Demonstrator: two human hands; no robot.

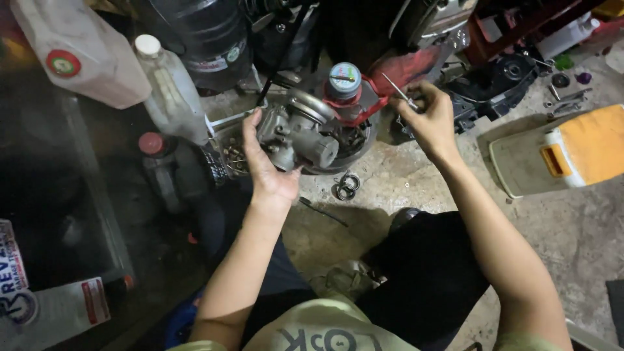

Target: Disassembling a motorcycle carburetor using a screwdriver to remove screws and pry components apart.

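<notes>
Cupping carburetor [296,133], palm [270,172] hiding its underside, thin tool [400,91] half-hidden

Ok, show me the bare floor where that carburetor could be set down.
Bare concrete lies below the rubber rings, between the left hand holding the carburetor and the right forearm. More is free right of that arm, below the yellow-and-white container. Around the bowl of parts and the bottles it is crowded.

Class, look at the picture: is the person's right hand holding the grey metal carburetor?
No, the left hand grips the grey metal carburetor, while the right hand pinches a thin metal needle.
</notes>
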